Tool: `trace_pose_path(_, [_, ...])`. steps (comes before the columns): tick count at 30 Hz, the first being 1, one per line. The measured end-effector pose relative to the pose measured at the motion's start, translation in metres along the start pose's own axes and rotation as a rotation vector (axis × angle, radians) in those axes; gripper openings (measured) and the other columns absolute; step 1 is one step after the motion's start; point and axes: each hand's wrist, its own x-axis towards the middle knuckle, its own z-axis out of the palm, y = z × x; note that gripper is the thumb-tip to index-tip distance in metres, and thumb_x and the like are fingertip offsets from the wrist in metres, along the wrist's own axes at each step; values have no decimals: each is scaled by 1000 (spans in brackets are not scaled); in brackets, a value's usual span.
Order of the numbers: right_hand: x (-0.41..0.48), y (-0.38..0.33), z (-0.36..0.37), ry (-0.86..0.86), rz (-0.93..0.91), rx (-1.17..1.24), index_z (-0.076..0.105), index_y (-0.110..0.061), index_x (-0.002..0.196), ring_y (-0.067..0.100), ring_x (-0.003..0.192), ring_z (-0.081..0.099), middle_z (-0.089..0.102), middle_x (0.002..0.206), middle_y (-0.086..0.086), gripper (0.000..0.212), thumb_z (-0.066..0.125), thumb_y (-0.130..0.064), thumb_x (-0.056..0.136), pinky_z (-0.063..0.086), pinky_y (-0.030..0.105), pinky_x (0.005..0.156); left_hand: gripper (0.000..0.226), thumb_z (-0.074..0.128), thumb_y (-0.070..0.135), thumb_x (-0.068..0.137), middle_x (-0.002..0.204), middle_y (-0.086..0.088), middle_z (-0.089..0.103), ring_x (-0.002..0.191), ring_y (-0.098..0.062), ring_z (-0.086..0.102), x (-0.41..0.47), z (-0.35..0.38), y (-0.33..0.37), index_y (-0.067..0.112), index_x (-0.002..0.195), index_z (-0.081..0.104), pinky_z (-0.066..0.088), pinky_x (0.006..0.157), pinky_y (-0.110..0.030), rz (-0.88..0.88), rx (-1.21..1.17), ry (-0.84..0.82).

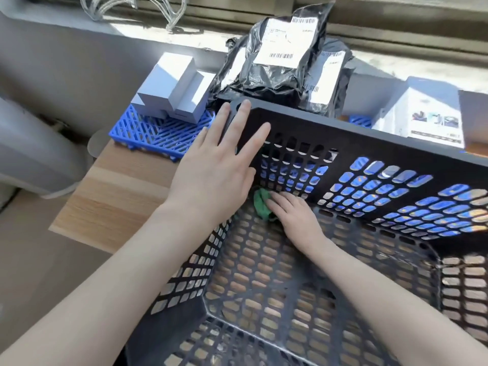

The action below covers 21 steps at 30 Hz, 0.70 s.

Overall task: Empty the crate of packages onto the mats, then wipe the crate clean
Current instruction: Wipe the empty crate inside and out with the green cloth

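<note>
The one black crate point(375, 136) stands on the wooden table point(113, 199), just before the mats. Inside it, my right hand point(297, 219) lies at the far left corner of its floor, fingers straight and close together, pressing one green cloth point(261, 204) down where floor meets wall. My left hand point(215, 167) is flat on the outside of that same corner, fingers straight and spread, their tips reaching the rim.

Beyond the crate I see two blue mats: one blue mat point(158, 134) at the left bears three plain white boxes point(171, 88), as far as I can count; a bit of the second mat point(360, 120) shows further right. Between them lies a heap of black bags point(277, 72), at least three, with white labels. One printed box point(427, 112) stands at the right.
</note>
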Motion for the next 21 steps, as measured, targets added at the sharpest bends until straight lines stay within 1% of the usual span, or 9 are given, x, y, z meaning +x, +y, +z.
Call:
trace_pose_path(3, [5,-10,0,-18,225,44,62,-9,120,27,112,58,62,126,7,41,47,-9,82,46,39,86,66,37,39,100,164,-9,-6,150,-31,-3,0,1,1,28,156,3,20,120,-48,-4,-27,16])
trace_pose_path(5, [2,-39,6,-19,261,123,63,-8,120,28,114,58,63,125,8,47,58,-8,73,44,40,91,66,37,39,100,164,-8,-8,150,-31,-4,0,1,1,29,156,2,19,120,-47,-10,-39,16])
trace_pose_path(6, [-2,-57,8,-32,206,163,63,-8,119,29,114,58,63,124,8,49,62,-7,70,43,40,91,66,37,39,101,164,-7,-9,150,-30,-5,0,1,1,29,156,1,20,120,-47,-14,-39,15])
trace_pose_path(8, [-22,-95,8,-52,30,230,64,-10,116,27,112,60,64,122,7,45,54,-10,72,46,38,88,66,35,39,101,163,-7,-10,150,-30,-6,1,1,1,29,156,0,20,120,-46,-16,-33,10])
trace_pose_path(11, [-68,-136,0,-116,-263,302,62,-14,120,23,114,58,62,125,2,37,45,-16,87,48,33,90,65,33,40,101,163,-9,-12,150,-32,-8,2,3,1,28,156,-1,18,120,-47,-12,-4,-7])
trace_pose_path(13, [-90,-139,-1,-202,-470,326,55,-15,129,22,120,53,56,135,1,35,42,-17,97,44,34,96,65,32,40,101,163,-10,-13,150,-32,-8,2,4,1,27,156,-1,19,119,-48,-13,5,-17])
trace_pose_path(15, [-88,-125,0,-229,-604,289,51,-16,133,22,124,50,51,140,0,35,37,-17,101,42,34,99,66,33,40,101,163,-9,-13,150,-32,-8,2,2,1,26,156,-1,21,119,-48,-18,0,-16])
trace_pose_path(18, [-58,-100,-1,-182,-754,173,54,-17,130,22,122,51,52,139,2,35,32,-13,102,42,32,97,66,34,39,101,163,-8,-12,150,-31,-7,1,1,1,27,156,0,24,118,-47,-27,-12,-13])
trace_pose_path(21, [-30,-79,-1,-99,-720,103,56,-15,127,25,115,55,55,135,5,35,33,-11,102,45,33,93,66,34,39,101,163,-8,-12,150,-31,-8,1,0,2,27,156,0,25,117,-47,-29,-29,-18])
